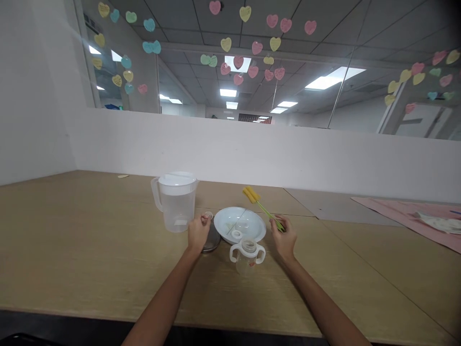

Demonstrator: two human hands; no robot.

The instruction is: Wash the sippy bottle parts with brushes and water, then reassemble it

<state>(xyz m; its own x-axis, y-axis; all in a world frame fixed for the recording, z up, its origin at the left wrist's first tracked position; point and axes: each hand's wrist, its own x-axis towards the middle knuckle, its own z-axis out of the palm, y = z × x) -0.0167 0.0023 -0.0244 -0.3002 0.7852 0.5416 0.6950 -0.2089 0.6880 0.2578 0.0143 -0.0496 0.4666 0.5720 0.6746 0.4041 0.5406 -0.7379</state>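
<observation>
My right hand (284, 236) grips the green handle of a bottle brush (265, 210), whose yellow sponge head points away to the upper left. My left hand (199, 233) is pinched on a small pale round piece (209, 215), too small to name surely. Beneath that hand lies a dark grey round dish (212, 240), partly covered by it. Between my hands stands a white bowl (220, 226) holding a white ring (236, 234) and a thin rod (236, 222). In front of it a clear baby bottle (247, 262) with two white handles stands upright, its mouth uncovered.
A translucent lidded pitcher (179, 206) stands left of the bowl. At the far right a pink cloth (382, 211) lies with a pale packet (441, 223) on it. A small flat pale piece (123, 176) rests near the back wall (216, 149).
</observation>
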